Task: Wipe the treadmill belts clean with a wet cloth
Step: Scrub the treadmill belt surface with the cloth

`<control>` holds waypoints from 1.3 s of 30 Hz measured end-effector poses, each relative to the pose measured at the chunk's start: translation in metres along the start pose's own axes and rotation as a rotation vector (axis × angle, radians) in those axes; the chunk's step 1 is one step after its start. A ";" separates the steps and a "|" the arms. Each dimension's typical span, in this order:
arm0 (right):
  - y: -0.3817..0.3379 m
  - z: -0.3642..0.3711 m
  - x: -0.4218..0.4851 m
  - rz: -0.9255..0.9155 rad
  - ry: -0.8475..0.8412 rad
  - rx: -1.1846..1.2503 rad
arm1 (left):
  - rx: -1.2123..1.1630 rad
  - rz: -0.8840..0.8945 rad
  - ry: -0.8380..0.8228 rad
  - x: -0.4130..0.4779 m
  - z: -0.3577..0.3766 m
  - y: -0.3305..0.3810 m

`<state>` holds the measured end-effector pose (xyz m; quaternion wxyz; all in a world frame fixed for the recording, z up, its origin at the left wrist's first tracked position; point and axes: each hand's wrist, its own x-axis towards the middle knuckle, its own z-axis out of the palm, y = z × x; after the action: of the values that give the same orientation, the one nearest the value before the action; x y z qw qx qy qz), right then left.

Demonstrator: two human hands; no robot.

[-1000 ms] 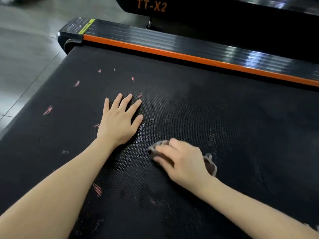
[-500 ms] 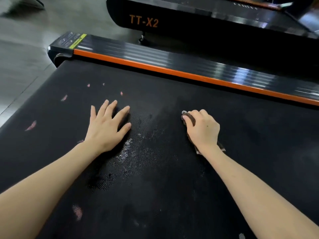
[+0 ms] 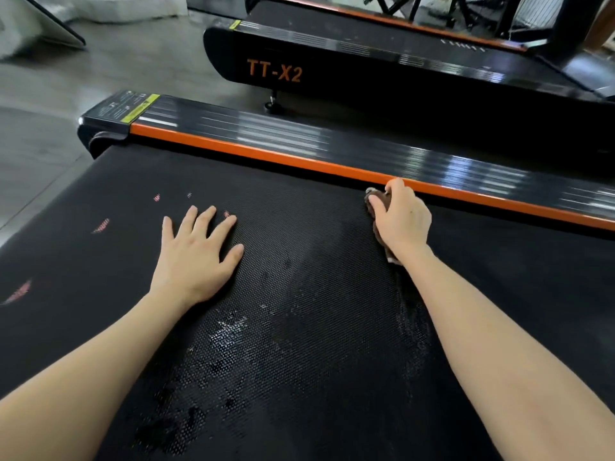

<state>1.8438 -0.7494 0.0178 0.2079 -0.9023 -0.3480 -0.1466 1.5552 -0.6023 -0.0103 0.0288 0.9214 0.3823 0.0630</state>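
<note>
My left hand [image 3: 196, 257] lies flat on the treadmill belt [image 3: 299, 327], fingers straight and spread, holding nothing. My right hand [image 3: 402, 224] curls round the brown cloth [image 3: 377, 202] and presses it to the belt at its far edge, right against the orange strip [image 3: 266, 154] of the side rail. Wet patches [image 3: 229, 331] shine between my forearms. Pink marks [image 3: 101, 225] dot the belt toward its left end. A second treadmill [image 3: 332, 71], marked TT-X2, stands beyond the rail.
</note>
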 end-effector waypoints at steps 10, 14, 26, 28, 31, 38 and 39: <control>-0.079 0.009 -0.019 -0.394 -0.290 0.174 | -0.016 0.005 -0.004 0.000 -0.001 0.000; -0.075 -0.010 -0.082 -0.621 -0.269 0.228 | 0.002 0.001 -0.022 0.000 -0.002 0.001; -0.088 0.026 -0.005 -0.285 -0.271 0.011 | 0.001 -0.005 -0.004 0.000 -0.001 0.002; -0.098 0.018 -0.031 -0.326 -0.288 0.028 | -0.003 -0.003 -0.011 0.001 -0.001 0.002; -0.105 -0.012 -0.106 -0.537 -0.313 0.137 | -0.011 -0.008 -0.014 0.000 -0.002 0.002; -0.061 -0.057 -0.170 -0.732 -0.298 0.177 | -0.023 -0.011 -0.007 -0.001 -0.004 0.002; -0.063 -0.050 -0.154 -0.641 -0.249 0.145 | -0.025 -0.015 -0.009 -0.001 -0.004 0.002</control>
<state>1.6843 -0.8185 0.0154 0.1709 -0.7410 -0.6459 -0.0680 1.5556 -0.6043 -0.0058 0.0423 0.9185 0.3881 0.0634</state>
